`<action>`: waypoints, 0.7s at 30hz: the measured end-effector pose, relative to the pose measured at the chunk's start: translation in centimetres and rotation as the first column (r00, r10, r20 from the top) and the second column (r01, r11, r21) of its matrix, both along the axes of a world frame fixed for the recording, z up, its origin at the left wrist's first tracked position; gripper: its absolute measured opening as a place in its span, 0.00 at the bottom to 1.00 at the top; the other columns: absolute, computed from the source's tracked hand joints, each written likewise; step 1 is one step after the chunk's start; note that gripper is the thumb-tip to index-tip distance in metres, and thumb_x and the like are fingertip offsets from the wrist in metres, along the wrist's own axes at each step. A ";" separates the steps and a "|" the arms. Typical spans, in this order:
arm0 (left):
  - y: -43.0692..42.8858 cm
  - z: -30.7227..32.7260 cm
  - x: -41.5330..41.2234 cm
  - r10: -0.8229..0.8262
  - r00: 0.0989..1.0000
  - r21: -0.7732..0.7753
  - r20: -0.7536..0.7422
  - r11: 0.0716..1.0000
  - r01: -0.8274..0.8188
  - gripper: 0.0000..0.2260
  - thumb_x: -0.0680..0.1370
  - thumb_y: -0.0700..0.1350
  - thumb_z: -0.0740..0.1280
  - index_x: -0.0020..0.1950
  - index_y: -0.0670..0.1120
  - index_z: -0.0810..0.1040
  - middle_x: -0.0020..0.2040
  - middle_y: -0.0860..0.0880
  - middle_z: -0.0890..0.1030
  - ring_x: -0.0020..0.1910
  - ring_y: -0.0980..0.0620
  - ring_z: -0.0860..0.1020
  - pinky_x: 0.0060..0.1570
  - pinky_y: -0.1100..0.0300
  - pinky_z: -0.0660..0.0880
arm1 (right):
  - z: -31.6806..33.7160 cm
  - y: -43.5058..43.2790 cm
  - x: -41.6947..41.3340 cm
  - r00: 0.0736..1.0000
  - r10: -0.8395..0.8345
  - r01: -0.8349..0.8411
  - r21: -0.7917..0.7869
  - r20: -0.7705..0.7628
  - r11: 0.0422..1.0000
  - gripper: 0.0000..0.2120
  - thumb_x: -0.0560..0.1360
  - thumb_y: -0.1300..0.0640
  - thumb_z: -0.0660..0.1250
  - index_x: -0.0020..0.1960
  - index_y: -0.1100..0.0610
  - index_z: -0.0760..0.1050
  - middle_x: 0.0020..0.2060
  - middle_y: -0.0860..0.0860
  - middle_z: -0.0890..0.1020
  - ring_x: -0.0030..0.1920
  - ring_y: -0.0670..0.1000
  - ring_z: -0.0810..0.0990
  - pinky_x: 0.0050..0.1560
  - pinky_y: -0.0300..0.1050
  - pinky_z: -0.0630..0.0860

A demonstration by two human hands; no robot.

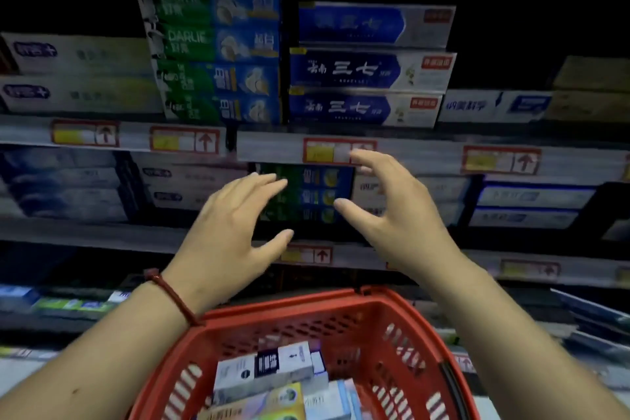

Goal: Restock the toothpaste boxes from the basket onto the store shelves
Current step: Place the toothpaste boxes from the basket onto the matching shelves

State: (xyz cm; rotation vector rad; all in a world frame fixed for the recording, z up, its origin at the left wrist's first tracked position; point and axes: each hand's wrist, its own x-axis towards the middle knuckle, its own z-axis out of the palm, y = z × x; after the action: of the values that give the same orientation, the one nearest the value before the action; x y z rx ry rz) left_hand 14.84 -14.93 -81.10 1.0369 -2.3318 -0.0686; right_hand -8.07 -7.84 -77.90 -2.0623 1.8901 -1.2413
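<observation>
Head view: the upper shelf (426, 155) carries a stack of green-and-blue boxes marked "DARLIE" (218, 54), four high, the lower two with the name blurred. Just right of them stand three blue-and-white boxes (368, 72) bearing "三七" in white; their smaller print is too soft to read. Further left lie two white boxes (78, 75) with a blue oval logo that cannot be made out. Red-framed price tags (185, 143) with a yellow patch and a black up-arrow run along the shelf edges; their figures are blurred.

On the shelf below sits a green stack (313, 194) of the same green-and-blue kind, three high. Both hands are raised in front of it. The left hand (231, 232) is empty, its fingers straight and spread, covering the stack's left end. The right hand (392, 215) is empty too, fingers loosely bent, hiding part of a price tag. A red cord (174, 297) circles the left wrist.

The red basket (293, 307) is below between the forearms, with toothpaste boxes (269, 372) lying inside, white, dark and yellow; their lettering is unreadable.
</observation>
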 end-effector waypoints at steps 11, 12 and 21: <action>4.0 -11.7 7.6 -0.064 0.961 0.328 0.268 0.944 -0.028 0.34 0.74 0.66 0.65 0.77 0.51 0.67 0.70 0.51 0.73 0.69 0.49 0.72 0.68 0.50 0.70 | -11.9 1.8 5.3 0.930 0.320 -0.207 0.462 -0.180 0.862 0.36 0.76 0.45 0.73 0.79 0.50 0.62 0.75 0.48 0.68 0.74 0.49 0.68 0.73 0.46 0.67; 4.3 -12.6 7.7 -0.077 0.954 0.362 0.288 0.932 -0.034 0.34 0.75 0.64 0.67 0.77 0.51 0.66 0.70 0.50 0.73 0.69 0.49 0.71 0.69 0.51 0.69 | -12.9 2.0 5.6 0.920 0.345 -0.213 0.501 -0.184 0.838 0.37 0.75 0.44 0.73 0.79 0.50 0.62 0.76 0.49 0.68 0.74 0.50 0.68 0.73 0.46 0.66; 7.0 -18.9 7.6 -0.289 0.795 0.544 0.534 0.837 -0.061 0.33 0.75 0.62 0.69 0.76 0.52 0.66 0.70 0.50 0.73 0.69 0.47 0.72 0.67 0.52 0.70 | -20.3 4.6 8.1 0.778 0.586 -0.193 0.803 -0.226 0.565 0.33 0.75 0.45 0.73 0.76 0.53 0.66 0.71 0.52 0.73 0.68 0.55 0.74 0.66 0.52 0.73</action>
State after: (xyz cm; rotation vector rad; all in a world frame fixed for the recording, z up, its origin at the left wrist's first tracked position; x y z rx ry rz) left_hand 22.46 -7.94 -100.03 1.3156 -3.0698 -0.5555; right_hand 0.02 -3.20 -98.23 -2.1646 1.4836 0.2132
